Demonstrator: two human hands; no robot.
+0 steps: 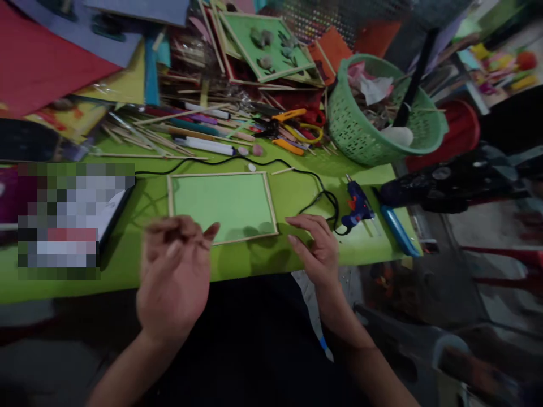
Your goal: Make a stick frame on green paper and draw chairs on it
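Left hand [173, 277] and right hand [317, 249] slack, seemingly empty, by near corners of framed green card [223, 200]. Best steadied lightly at its stick border [271, 206], surface untouched.

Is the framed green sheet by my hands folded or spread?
Spread: the sheet lies flat within its stick frame; the left hand hides one corner.

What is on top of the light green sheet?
On the light green sheet, pale sticks run along the edges. The left hand covers its near left corner, so I can't see there.
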